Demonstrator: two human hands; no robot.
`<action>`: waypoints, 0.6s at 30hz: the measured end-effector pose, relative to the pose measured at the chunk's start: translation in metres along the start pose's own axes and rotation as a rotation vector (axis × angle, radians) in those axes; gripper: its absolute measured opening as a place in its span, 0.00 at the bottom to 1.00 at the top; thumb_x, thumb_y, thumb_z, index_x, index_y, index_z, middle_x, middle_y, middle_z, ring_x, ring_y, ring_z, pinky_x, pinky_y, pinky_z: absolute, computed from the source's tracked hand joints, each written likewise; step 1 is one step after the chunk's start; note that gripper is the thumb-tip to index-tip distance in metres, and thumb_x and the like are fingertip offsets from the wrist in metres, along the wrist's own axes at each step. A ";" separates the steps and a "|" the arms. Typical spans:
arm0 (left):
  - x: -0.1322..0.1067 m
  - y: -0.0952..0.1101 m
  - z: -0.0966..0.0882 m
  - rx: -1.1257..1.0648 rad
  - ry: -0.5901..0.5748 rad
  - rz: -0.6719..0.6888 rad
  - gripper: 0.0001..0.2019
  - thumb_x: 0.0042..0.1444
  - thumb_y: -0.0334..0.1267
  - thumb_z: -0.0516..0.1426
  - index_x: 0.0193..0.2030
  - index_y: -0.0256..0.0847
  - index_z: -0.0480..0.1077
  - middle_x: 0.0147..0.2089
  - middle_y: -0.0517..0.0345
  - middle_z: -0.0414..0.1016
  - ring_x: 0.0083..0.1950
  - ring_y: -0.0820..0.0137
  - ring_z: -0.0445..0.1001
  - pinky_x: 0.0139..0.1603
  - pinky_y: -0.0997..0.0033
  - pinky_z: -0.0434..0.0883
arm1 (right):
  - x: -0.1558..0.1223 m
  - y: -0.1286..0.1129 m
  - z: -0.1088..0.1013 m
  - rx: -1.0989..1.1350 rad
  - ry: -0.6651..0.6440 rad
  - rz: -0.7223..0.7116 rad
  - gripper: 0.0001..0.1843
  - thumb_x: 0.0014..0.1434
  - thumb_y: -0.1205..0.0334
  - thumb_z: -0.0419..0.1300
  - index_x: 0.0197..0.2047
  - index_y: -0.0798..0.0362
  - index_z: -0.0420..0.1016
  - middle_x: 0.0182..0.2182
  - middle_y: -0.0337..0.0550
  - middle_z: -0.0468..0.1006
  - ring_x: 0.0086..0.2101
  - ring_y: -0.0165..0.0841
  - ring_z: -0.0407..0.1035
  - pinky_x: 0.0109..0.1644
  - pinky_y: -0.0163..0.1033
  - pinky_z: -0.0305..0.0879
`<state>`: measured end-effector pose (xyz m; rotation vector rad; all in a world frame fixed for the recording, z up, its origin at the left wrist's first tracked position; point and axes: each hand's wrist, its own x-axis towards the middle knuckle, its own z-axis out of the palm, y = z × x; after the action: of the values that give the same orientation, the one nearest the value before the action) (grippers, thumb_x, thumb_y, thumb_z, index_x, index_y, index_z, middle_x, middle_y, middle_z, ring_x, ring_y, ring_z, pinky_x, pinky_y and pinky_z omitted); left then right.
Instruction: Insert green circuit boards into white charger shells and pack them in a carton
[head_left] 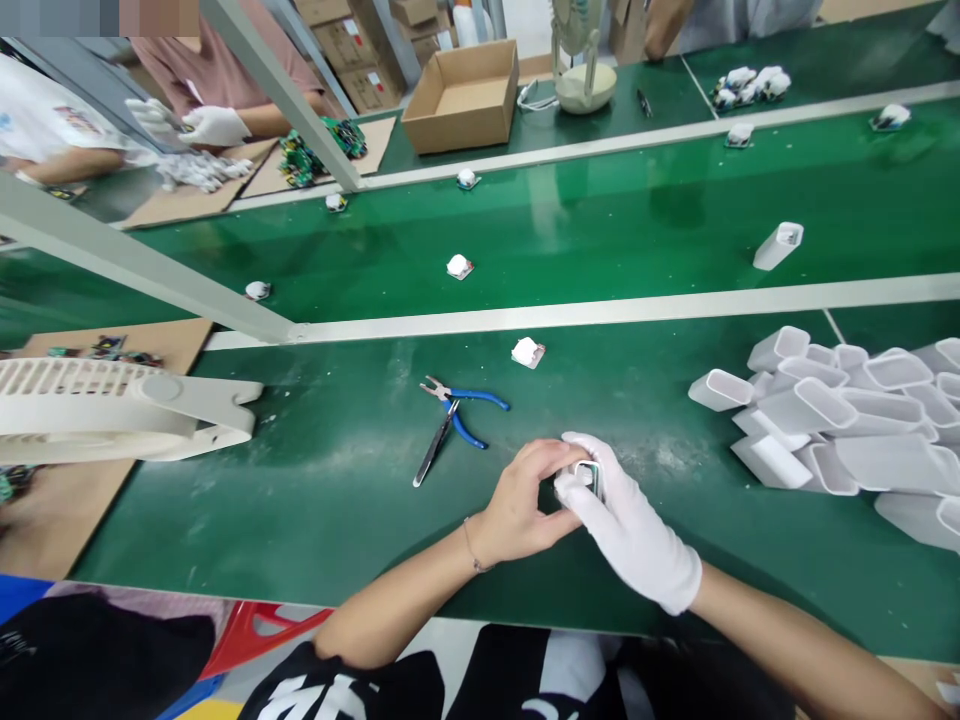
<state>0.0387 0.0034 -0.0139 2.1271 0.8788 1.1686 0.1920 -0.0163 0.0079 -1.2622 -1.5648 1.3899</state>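
Note:
My left hand [525, 505] is bare and my right hand [626, 525] wears a white glove. Both are closed together on a small white plastic housing [587, 476] with something dark inside, held just above the green bench [337, 520]. Blue-handled pliers [465, 405] and a pair of metal tweezers [433, 450] lie to the left of my hands. A small white assembled part [528, 352] sits beyond them near the white divider strip.
A heap of empty white housings [840, 420] lies at the right. A white fan [112, 410] stands at the left. More small parts [459, 266] and one housing [778, 246] rest on the belt. Other people's gloved hands [210, 125] work at far left; a cardboard box [461, 95] stands behind.

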 end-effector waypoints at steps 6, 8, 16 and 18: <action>-0.002 -0.001 0.001 0.080 0.020 0.061 0.29 0.55 0.37 0.59 0.62 0.47 0.54 0.45 0.52 0.77 0.46 0.63 0.76 0.47 0.61 0.72 | -0.002 0.003 0.001 -0.140 0.070 -0.060 0.20 0.64 0.58 0.46 0.58 0.53 0.56 0.45 0.52 0.75 0.42 0.38 0.73 0.47 0.47 0.71; -0.002 -0.002 0.000 0.082 0.009 0.053 0.31 0.56 0.37 0.59 0.64 0.47 0.51 0.46 0.51 0.77 0.47 0.63 0.76 0.48 0.61 0.72 | 0.000 0.005 -0.001 -0.150 0.064 -0.059 0.20 0.64 0.58 0.46 0.57 0.53 0.57 0.45 0.51 0.75 0.42 0.38 0.73 0.48 0.47 0.70; 0.001 -0.003 -0.003 -0.173 -0.026 -0.027 0.38 0.54 0.45 0.62 0.65 0.47 0.45 0.48 0.49 0.77 0.50 0.63 0.76 0.54 0.59 0.69 | 0.009 0.009 -0.014 0.373 -0.126 0.142 0.23 0.66 0.46 0.44 0.58 0.48 0.61 0.55 0.47 0.69 0.53 0.37 0.67 0.49 0.42 0.70; 0.000 -0.004 -0.003 -0.157 -0.035 -0.037 0.39 0.54 0.45 0.63 0.65 0.46 0.44 0.48 0.48 0.77 0.50 0.62 0.76 0.54 0.58 0.69 | 0.011 0.004 -0.016 0.387 -0.125 0.190 0.23 0.63 0.45 0.49 0.56 0.50 0.62 0.51 0.48 0.71 0.48 0.36 0.69 0.45 0.41 0.71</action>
<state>0.0347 0.0065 -0.0156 1.9908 0.7808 1.1402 0.2044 -0.0016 0.0057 -1.1229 -1.1962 1.8199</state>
